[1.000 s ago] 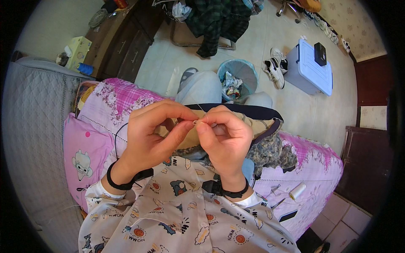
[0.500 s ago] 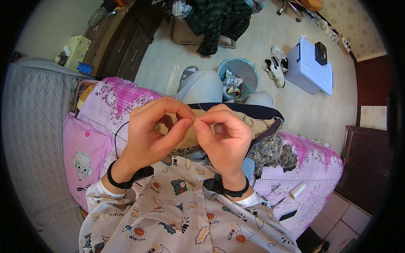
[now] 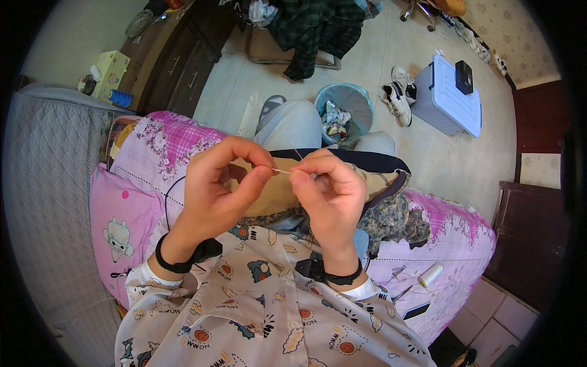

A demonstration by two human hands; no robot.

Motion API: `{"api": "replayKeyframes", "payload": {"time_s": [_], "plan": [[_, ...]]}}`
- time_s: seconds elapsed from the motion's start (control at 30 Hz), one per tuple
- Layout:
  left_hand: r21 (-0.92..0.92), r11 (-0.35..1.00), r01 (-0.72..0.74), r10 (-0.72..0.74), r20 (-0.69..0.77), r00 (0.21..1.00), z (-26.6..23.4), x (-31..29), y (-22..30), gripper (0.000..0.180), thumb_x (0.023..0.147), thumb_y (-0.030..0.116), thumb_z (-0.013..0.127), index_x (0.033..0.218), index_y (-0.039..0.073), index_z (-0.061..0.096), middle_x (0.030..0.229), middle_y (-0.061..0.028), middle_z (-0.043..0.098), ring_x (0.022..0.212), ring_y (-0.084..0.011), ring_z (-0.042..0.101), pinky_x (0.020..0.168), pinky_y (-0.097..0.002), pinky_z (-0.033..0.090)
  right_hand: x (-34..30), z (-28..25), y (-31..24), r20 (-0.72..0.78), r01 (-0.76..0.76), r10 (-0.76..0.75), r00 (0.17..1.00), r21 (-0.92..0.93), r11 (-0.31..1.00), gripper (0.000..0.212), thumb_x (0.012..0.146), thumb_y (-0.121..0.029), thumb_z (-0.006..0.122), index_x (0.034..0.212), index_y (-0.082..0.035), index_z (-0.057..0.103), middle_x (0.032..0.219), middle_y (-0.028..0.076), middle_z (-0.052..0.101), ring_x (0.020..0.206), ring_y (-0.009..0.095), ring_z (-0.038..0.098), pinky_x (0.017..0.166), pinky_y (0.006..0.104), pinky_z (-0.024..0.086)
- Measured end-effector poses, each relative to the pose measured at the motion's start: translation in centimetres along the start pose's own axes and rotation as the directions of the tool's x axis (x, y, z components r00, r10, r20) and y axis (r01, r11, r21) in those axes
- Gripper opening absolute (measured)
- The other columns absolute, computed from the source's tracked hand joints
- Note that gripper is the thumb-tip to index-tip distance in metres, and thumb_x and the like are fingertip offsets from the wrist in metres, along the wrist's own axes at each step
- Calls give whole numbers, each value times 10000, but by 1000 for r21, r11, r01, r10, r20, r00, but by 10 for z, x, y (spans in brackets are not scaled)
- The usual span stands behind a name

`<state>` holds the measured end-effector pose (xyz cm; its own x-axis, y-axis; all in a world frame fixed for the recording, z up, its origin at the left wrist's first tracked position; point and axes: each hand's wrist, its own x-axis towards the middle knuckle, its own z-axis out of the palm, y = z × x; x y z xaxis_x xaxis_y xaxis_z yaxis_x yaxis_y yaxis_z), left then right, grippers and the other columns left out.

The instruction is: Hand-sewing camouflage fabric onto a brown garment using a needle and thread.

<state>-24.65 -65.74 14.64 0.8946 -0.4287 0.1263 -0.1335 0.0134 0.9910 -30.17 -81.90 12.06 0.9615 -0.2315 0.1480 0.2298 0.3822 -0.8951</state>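
Both hands are raised over my lap, fingertips pinched a short way apart. A pale thread [image 3: 280, 171] is stretched between them. My left hand [image 3: 221, 183] is closed on one end of it, thumb against forefinger. My right hand [image 3: 330, 189] pinches the other end. A thin, needle-like line [image 3: 298, 155] sticks up by the right fingertips; whether it is a needle or more thread I cannot tell. Below the hands, a tan garment [image 3: 269, 199] with a dark navy edge and camouflage-patterned parts [image 3: 391, 220] lies across my lap.
A white thread spool [image 3: 430, 276] and a black phone-like slab [image 3: 417, 312] lie on the pink bed cover [image 3: 455, 257] at right. A lined bin [image 3: 361, 101] stands past my knees, near shoes [image 3: 398, 104] and a blue-lidded storage box [image 3: 440, 101]. A pink pillow [image 3: 137, 202] lies left.
My fingertips, which were touching, have drawn apart, mostly with the left hand moving left. The thread now shows stretched between them.
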Motion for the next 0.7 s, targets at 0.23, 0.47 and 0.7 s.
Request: {"api": "replayKeyframes", "payload": {"time_s": [0.23, 0.47, 0.7], "plan": [[-95, 995, 42, -47, -45, 998, 4, 2, 1, 60, 892, -25, 594, 939, -27, 556, 883, -43, 603, 838, -93, 592, 688, -216, 525, -3, -1, 4, 18, -42, 41, 999, 74, 996, 77, 893, 55, 638, 968, 66, 622, 933, 64, 604, 816, 74, 543, 704, 199, 427], [-130, 953, 272, -286, -103, 953, 15, 5, -3, 77, 887, -14, 602, 953, -7, 564, 882, -5, 583, 811, -54, 545, 611, -173, 464, -5, 1, 8, -3, 11, -11, 1000, -19, 1000, 67, 890, 56, 631, 955, 67, 617, 922, 72, 592, 824, 96, 532, 727, 208, 416], [165, 986, -17, 40, -138, 990, 19, 5, 2, 65, 847, -6, 641, 882, 7, 588, 785, -18, 581, 639, -48, 502, 528, -181, 387, 3, -14, 21, -26, 310, -362, 932, -463, 831, 359, 846, -37, 622, 1182, 26, 513, 1241, 183, 503, 1140, 243, 487, 978, 331, 372]]}}
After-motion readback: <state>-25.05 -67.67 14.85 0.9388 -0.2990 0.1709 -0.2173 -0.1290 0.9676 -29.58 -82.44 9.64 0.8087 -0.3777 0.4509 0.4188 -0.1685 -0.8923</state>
